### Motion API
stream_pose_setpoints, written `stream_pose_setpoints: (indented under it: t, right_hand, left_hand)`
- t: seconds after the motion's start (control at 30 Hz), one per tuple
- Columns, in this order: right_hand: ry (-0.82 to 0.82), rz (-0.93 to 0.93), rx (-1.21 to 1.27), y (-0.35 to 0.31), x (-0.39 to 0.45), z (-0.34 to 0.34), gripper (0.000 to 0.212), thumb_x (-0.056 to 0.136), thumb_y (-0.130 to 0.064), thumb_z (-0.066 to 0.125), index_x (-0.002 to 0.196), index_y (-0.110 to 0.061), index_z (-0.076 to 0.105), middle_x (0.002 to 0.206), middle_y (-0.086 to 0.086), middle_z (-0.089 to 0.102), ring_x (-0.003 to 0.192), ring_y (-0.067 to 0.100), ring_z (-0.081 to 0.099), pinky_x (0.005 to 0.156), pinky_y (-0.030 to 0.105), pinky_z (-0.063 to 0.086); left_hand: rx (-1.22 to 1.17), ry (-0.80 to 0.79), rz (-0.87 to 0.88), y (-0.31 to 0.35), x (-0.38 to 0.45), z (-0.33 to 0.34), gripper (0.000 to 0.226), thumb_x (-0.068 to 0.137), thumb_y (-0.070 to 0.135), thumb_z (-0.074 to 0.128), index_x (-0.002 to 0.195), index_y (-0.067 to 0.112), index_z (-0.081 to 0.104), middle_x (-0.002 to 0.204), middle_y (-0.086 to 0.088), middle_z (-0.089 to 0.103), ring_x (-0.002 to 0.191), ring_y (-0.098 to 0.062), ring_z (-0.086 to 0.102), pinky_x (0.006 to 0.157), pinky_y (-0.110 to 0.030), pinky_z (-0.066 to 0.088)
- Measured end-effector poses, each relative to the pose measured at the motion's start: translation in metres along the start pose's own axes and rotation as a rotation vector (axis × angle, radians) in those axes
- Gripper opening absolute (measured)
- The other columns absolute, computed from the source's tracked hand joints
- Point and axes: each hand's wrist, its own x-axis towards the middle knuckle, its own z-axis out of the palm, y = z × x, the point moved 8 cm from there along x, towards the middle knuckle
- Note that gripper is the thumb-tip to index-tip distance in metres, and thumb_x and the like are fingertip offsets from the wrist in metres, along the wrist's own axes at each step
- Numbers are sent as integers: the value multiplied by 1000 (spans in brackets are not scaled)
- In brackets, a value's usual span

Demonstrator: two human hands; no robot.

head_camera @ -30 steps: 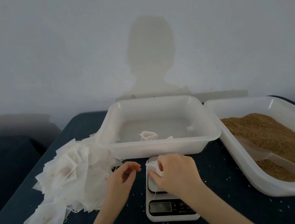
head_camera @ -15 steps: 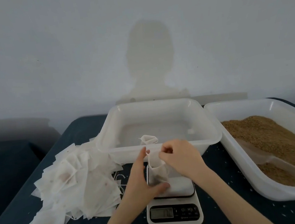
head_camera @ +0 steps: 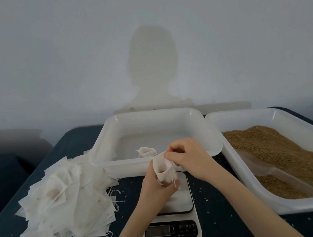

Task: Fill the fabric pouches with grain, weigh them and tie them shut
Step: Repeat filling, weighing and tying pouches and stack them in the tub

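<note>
A small white fabric pouch with brown grain showing in its lower part is lifted just above the white kitchen scale. My left hand grips the pouch from below and behind. My right hand pinches the pouch's top edge near its mouth. Another pouch lies in the white middle tub. Brown grain fills the white tub on the right, with a clear scoop half buried in it.
A heap of flat empty pouches with loose strings spreads over the dark blue table at the left. Stray grains dot the table around the scale. A grey wall stands behind the tubs.
The pouch has been lifted off the scale's plate. My left hand moved from beside it to gripping it from below, and my right hand shifted up to its top edge.
</note>
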Motion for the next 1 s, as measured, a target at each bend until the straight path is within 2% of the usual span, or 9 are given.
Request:
stream_pose_setpoints:
  t: [0.1,0.2,0.3,0.43,0.53,0.67,0.83,0.93,1.0]
  right_hand:
    - [6,14,-24,11,-4,-15,28,88,-23,62,61,-17,62,48,-11,50,50,5,42,59,30,39]
    - [39,55,-123,28,-12,-38,32,91,-39,56,65,-22,64,52,-9,55,50,3,48,58,23,43]
    - [135,92,-365,52,-22,-78,34,92,-47,52,66,-27,62,54,-10,59,43,-1,45,47,11,35]
    - [282,206,-668,97,-38,-149,29,93,-44,51,73,-27,63,61,-8,61,46,0,50,45,13,35]
    - [136,411,-836,152,-53,-185,18,91,-50,53,87,-34,61,88,-15,65,72,2,60,64,23,52]
    - [-267,584,-912,210,-76,-184,35,86,-54,58,114,-32,58,107,-14,60,92,4,58,84,26,52]
    - [-331,552,-876,227,-74,-183,54,84,-49,64,130,-27,48,113,-11,56,95,7,54,78,22,47]
    - [-335,533,-796,232,-72,-184,41,85,-38,66,123,-26,56,108,-10,59,93,7,57,82,24,50]
    - [-224,477,-821,230,-67,-196,24,85,-32,65,108,-26,63,102,-9,63,88,7,60,81,27,53]
  left_hand:
    - [-69,-16,-34,-6,-1,6,37,70,23,64,105,30,56,77,9,63,64,-3,56,60,-20,51]
    - [-60,-10,-57,-9,0,7,33,79,12,64,100,36,56,70,12,62,59,0,56,55,-18,47]
    - [-39,-38,-82,-12,2,11,29,78,15,67,95,36,56,66,22,59,59,5,54,53,-14,44]
    - [24,-94,-75,-6,6,22,29,77,15,71,94,32,56,68,25,60,60,7,55,52,-11,45]
    - [81,-98,-93,-6,9,32,30,75,17,74,89,35,54,74,31,60,65,12,56,51,-7,44]
    - [124,-112,-99,-7,9,48,34,76,19,75,88,38,49,80,43,55,75,21,52,56,1,41]
    - [148,-107,-97,-10,9,64,32,77,15,75,83,35,51,75,40,57,69,20,53,53,1,39]
    - [147,-123,-96,-13,8,66,30,77,13,74,87,32,54,79,35,60,71,15,56,54,-2,41]
    - [150,-112,-108,-14,8,63,32,77,13,74,88,35,53,81,38,59,72,17,55,54,-1,41]
